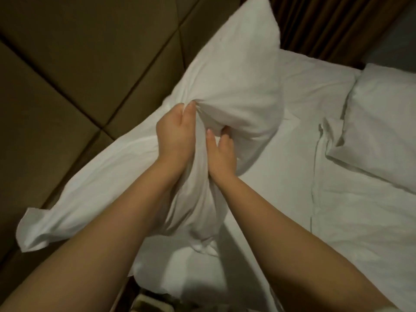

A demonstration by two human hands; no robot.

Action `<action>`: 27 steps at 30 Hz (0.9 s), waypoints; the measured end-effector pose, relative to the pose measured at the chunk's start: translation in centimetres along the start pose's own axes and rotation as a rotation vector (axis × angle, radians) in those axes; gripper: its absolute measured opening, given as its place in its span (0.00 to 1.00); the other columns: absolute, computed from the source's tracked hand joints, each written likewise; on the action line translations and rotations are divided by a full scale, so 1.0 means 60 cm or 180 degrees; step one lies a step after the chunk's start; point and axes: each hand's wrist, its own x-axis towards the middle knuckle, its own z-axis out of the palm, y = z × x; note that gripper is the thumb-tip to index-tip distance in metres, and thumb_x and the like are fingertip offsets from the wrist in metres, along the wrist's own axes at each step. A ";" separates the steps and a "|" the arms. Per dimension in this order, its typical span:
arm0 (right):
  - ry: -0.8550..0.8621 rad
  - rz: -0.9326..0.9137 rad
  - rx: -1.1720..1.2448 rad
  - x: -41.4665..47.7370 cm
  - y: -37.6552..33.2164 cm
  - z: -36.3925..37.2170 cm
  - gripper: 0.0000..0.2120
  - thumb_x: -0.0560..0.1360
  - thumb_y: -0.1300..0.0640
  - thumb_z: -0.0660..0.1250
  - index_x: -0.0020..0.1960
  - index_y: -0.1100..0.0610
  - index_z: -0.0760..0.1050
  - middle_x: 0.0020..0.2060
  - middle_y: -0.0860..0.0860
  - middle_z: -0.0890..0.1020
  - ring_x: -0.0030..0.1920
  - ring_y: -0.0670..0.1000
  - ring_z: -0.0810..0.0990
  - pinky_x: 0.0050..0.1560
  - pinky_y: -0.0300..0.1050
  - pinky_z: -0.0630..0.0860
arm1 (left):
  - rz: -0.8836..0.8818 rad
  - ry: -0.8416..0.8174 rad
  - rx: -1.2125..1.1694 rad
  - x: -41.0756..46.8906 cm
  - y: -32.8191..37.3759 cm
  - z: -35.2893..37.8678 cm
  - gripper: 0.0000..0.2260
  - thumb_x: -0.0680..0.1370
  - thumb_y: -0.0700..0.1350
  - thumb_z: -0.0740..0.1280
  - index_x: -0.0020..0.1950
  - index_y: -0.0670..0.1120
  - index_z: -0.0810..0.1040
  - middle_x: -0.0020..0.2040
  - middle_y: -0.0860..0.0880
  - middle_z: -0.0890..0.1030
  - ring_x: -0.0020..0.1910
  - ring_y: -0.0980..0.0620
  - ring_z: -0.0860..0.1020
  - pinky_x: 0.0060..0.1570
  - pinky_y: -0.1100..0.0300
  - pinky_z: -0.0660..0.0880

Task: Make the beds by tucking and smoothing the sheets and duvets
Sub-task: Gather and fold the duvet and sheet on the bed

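A white pillow [236, 70] in a loose white pillowcase is held up over the bed, its far corner pointing at the headboard. My left hand [174, 134] grips a bunch of the pillowcase fabric at the pillow's near end. Close beside it, my right hand [221, 152] pinches the same fabric, fingers dug into the folds. The slack open end of the pillowcase [74, 199] trails down to the left. Below lies the white sheet [292, 154] of the bed, wrinkled.
A padded brown headboard [67, 75] fills the left side. A second white pillow [382, 122] lies on the bed at the right, with a rumpled duvet edge [360, 221] beside it. Brown curtains [326, 23] hang at the top right.
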 end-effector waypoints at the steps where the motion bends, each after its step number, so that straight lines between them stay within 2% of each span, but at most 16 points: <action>1: -0.0036 -0.0067 0.0038 -0.003 -0.011 0.007 0.30 0.79 0.39 0.52 0.76 0.52 0.55 0.72 0.53 0.65 0.70 0.54 0.65 0.69 0.48 0.62 | -0.0035 0.0046 -0.0037 -0.001 0.003 -0.011 0.20 0.81 0.45 0.59 0.29 0.49 0.61 0.27 0.54 0.65 0.27 0.60 0.64 0.32 0.62 0.62; 4: -0.0120 -0.0135 0.0002 -0.008 -0.026 0.011 0.27 0.81 0.42 0.50 0.75 0.54 0.60 0.72 0.51 0.64 0.70 0.53 0.65 0.69 0.47 0.61 | -0.0239 0.0077 -0.0065 -0.015 0.007 -0.016 0.20 0.81 0.46 0.59 0.30 0.48 0.60 0.27 0.53 0.64 0.28 0.57 0.63 0.33 0.60 0.62; 6: -0.0335 -0.0179 -0.0061 -0.008 -0.024 -0.003 0.27 0.81 0.42 0.49 0.76 0.53 0.57 0.74 0.51 0.62 0.72 0.52 0.63 0.70 0.47 0.60 | -0.0324 0.0088 0.0096 -0.022 0.008 -0.006 0.20 0.81 0.47 0.59 0.30 0.47 0.60 0.28 0.52 0.64 0.28 0.57 0.63 0.32 0.61 0.61; 8: -0.0616 -0.0195 -0.0316 -0.007 -0.018 -0.021 0.29 0.80 0.41 0.49 0.77 0.52 0.54 0.76 0.51 0.58 0.74 0.52 0.60 0.72 0.50 0.59 | -0.0284 0.0076 0.0521 -0.018 0.011 -0.001 0.17 0.81 0.46 0.59 0.32 0.46 0.61 0.30 0.51 0.66 0.29 0.56 0.64 0.33 0.60 0.59; 10: -0.0737 -0.0285 -0.0694 -0.015 -0.007 -0.042 0.29 0.80 0.40 0.50 0.78 0.51 0.52 0.76 0.49 0.58 0.75 0.52 0.58 0.72 0.55 0.59 | -0.0116 0.0035 0.1061 -0.013 0.012 0.004 0.10 0.79 0.45 0.60 0.40 0.44 0.65 0.37 0.48 0.70 0.36 0.50 0.70 0.37 0.60 0.59; 11: -0.0688 -0.0338 -0.0841 -0.024 0.001 -0.054 0.29 0.80 0.40 0.50 0.78 0.49 0.51 0.76 0.48 0.58 0.75 0.52 0.58 0.71 0.57 0.59 | -0.0013 0.0009 0.1259 -0.014 0.013 0.009 0.06 0.79 0.44 0.60 0.46 0.43 0.67 0.43 0.46 0.72 0.43 0.46 0.72 0.40 0.60 0.61; 12: -0.0591 -0.0365 -0.0945 -0.032 0.010 -0.067 0.29 0.80 0.40 0.50 0.78 0.48 0.51 0.76 0.48 0.58 0.75 0.52 0.58 0.71 0.57 0.59 | 0.0121 0.0018 0.1466 -0.021 0.013 0.016 0.06 0.78 0.44 0.61 0.51 0.42 0.69 0.48 0.44 0.72 0.49 0.44 0.72 0.45 0.57 0.64; 14: -0.0356 -0.0377 -0.1083 -0.047 0.031 -0.098 0.28 0.81 0.41 0.51 0.78 0.48 0.52 0.76 0.48 0.58 0.74 0.54 0.60 0.71 0.56 0.60 | 0.0408 0.0105 0.1764 -0.055 0.014 0.035 0.13 0.76 0.43 0.63 0.59 0.41 0.71 0.57 0.41 0.72 0.56 0.41 0.70 0.54 0.51 0.66; 18: -0.0028 -0.0458 -0.1282 -0.075 0.071 -0.168 0.26 0.81 0.44 0.52 0.77 0.49 0.54 0.75 0.50 0.62 0.72 0.55 0.64 0.69 0.55 0.62 | 0.1084 0.0034 0.1859 -0.153 0.007 0.080 0.17 0.71 0.43 0.63 0.59 0.39 0.74 0.54 0.39 0.76 0.56 0.37 0.73 0.59 0.42 0.67; 20: 0.0057 -0.0500 -0.1232 -0.096 0.094 -0.202 0.26 0.81 0.45 0.52 0.77 0.49 0.55 0.74 0.49 0.64 0.71 0.54 0.65 0.69 0.55 0.62 | 0.0938 -0.0231 0.1691 -0.208 0.006 0.104 0.17 0.72 0.41 0.63 0.60 0.39 0.73 0.56 0.40 0.76 0.57 0.39 0.73 0.61 0.43 0.67; 22: 0.0060 -0.0406 -0.1223 -0.122 0.126 -0.242 0.25 0.81 0.45 0.52 0.77 0.50 0.55 0.74 0.49 0.63 0.72 0.54 0.63 0.70 0.54 0.60 | 0.0515 -0.0704 0.1452 -0.271 0.002 0.130 0.18 0.76 0.41 0.63 0.65 0.39 0.70 0.61 0.41 0.74 0.61 0.42 0.70 0.62 0.50 0.65; 24: 0.0042 -0.0291 -0.1344 -0.148 0.171 -0.290 0.26 0.81 0.44 0.51 0.77 0.50 0.55 0.75 0.49 0.62 0.73 0.54 0.62 0.71 0.54 0.59 | 0.0185 -0.1167 0.1425 -0.337 -0.014 0.162 0.21 0.78 0.45 0.63 0.70 0.41 0.65 0.66 0.42 0.70 0.64 0.45 0.69 0.63 0.54 0.66; 27: -0.0101 -0.0087 -0.1551 -0.191 0.266 -0.364 0.26 0.81 0.43 0.51 0.77 0.49 0.54 0.75 0.49 0.61 0.73 0.54 0.61 0.71 0.54 0.58 | -0.0327 -0.1780 0.1374 -0.444 -0.049 0.222 0.31 0.78 0.54 0.62 0.76 0.43 0.55 0.70 0.43 0.67 0.67 0.47 0.68 0.65 0.52 0.67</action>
